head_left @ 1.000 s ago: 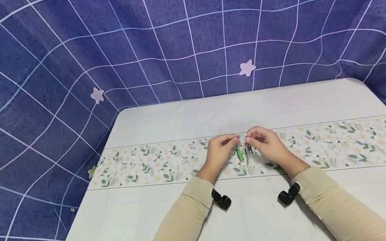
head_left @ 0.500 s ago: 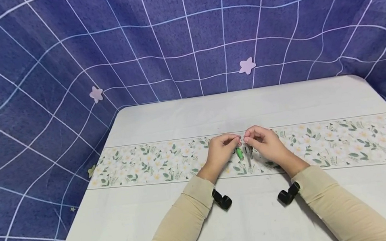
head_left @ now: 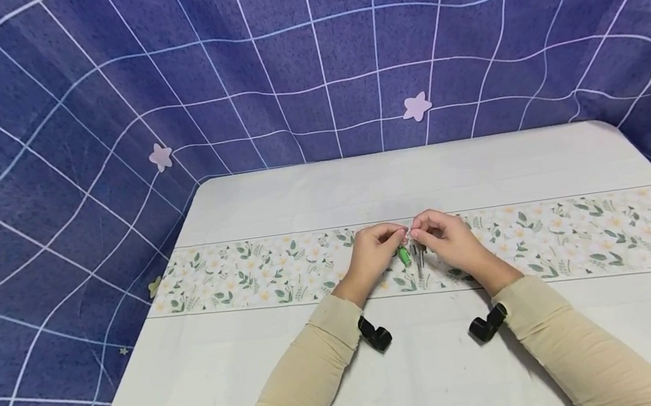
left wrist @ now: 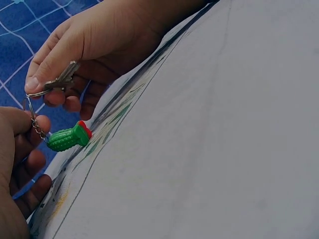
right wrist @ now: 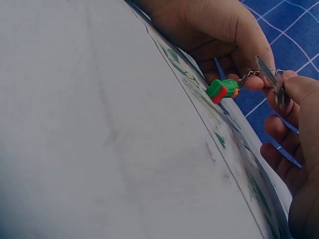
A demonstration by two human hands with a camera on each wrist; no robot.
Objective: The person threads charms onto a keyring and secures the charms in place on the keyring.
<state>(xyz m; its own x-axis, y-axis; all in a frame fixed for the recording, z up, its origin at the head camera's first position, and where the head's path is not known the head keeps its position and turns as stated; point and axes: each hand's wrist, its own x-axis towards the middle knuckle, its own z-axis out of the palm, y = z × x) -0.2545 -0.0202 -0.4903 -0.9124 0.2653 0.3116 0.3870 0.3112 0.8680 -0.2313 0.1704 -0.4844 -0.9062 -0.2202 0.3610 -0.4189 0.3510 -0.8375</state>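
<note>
My left hand [head_left: 370,259] and right hand [head_left: 451,245] meet fingertip to fingertip over the table. Between left thumb and forefinger I pinch the metal ring of a keychain. From it, on a short chain [left wrist: 38,128], hangs a green, bumpy, cactus-like charm [left wrist: 67,138] with a red end. The right thumb and forefinger pinch a key ring [left wrist: 39,93] carrying a few metal keys [right wrist: 271,79], which dangle below the fingers. In the left wrist view the two rings overlap near the fingertips. My other right fingers are loosely bent.
A white tablecloth [head_left: 300,199] with a floral band [head_left: 583,237] covers the table under both hands. Dark blue curtain [head_left: 343,56] with a white grid and stars hangs behind and at the left. Black wrist cameras [head_left: 375,333] sit at both cuffs.
The keys below my right fingers have swung and fanned apart a little. My hands stay almost in place, still pinching the rings; the head view has tilted slightly down.
</note>
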